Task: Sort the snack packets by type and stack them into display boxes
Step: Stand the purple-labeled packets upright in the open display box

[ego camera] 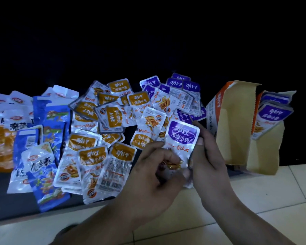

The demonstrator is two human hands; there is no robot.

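Both hands grasp one purple packet just right of the mixed pile, left hand pinching its lower end, right hand its edge; sorting seems underway, and next it likely needs carrying right into the purple-filled display box.

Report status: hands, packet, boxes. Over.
One purple packet gripped by left hand and right hand. More purple packets stacked in rightmost display box. Another open box stands between it and hands.
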